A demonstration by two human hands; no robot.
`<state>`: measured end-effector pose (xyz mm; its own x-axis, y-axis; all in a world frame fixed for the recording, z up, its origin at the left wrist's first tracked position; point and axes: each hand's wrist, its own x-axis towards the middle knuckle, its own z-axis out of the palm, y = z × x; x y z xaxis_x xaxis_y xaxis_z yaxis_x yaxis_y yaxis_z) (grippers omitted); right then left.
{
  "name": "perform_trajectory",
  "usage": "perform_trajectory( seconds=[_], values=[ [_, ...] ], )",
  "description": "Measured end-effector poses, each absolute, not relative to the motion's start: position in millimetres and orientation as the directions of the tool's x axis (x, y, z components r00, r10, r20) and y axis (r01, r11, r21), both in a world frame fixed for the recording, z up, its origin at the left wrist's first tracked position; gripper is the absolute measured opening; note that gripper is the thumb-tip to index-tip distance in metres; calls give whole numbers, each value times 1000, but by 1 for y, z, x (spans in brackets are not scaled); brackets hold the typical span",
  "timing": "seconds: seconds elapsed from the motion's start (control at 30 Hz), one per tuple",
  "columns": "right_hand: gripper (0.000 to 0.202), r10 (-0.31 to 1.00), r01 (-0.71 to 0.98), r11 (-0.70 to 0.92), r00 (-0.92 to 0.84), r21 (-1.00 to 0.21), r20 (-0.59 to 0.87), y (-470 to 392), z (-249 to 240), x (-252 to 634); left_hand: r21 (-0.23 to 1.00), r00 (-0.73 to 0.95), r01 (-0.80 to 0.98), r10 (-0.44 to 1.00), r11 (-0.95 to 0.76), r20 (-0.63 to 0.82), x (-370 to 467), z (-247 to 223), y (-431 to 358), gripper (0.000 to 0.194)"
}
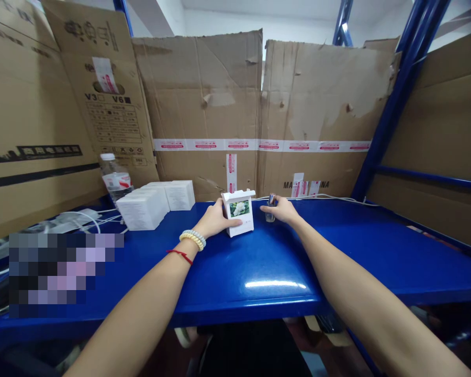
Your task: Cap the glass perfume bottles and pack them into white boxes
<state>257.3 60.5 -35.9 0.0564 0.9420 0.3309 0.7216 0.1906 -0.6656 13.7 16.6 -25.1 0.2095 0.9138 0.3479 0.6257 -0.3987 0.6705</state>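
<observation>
A small white box (240,212) with a picture of white flowers and green leaves stands near the middle of the blue table, its top flaps raised. My left hand (215,219) grips it from the left, thumb across the front. Just to its right, my right hand (282,210) has its fingers round a small clear glass bottle (270,213) with a shiny cap. The bottle is upright, at about table height, apart from the box. What the bottle contains I cannot make out.
Several white boxes (143,208) stand in a group at the left, before a plastic water bottle (115,178). White cables and a power strip (73,221) lie farther left, near a blurred-out patch. Cardboard sheets (204,104) wall the back of the blue table (361,246).
</observation>
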Motion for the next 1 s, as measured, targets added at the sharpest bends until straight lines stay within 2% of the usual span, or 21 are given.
perform_trajectory(
  seconds=[0.1, 0.17, 0.33, 0.5, 0.67, 0.9, 1.0],
  values=[
    [40, 942, 693, 189, 70, -695, 327, 61, -35, 258, 681, 202, 619, 917, -391, 343, 14, -25, 16, 75],
    [37, 945, 667, 190, 76, -720, 319, 61, -34, 258, 687, 201, 613, 918, -390, 342, 14, -25, 16, 74],
    [30, 975, 604, 114, 86, -788, 207, 60, -31, 258, 692, 201, 604, 916, -395, 348, 14, -26, 17, 72],
    [33, 947, 686, 182, 71, -705, 313, 62, -34, 258, 694, 194, 595, 910, -406, 367, 14, -26, 18, 69],
    [23, 952, 712, 179, 49, -678, 303, 64, -35, 257, 689, 172, 597, 904, -412, 392, 15, -26, 17, 67],
    [13, 956, 642, 214, 18, -736, 294, 68, -36, 257, 657, 186, 601, 879, -455, 438, 14, -24, 16, 62],
    [19, 960, 593, 222, 9, -774, 281, 72, -38, 259, 608, 181, 611, 837, -507, 516, 14, -24, 17, 56]
  ],
)
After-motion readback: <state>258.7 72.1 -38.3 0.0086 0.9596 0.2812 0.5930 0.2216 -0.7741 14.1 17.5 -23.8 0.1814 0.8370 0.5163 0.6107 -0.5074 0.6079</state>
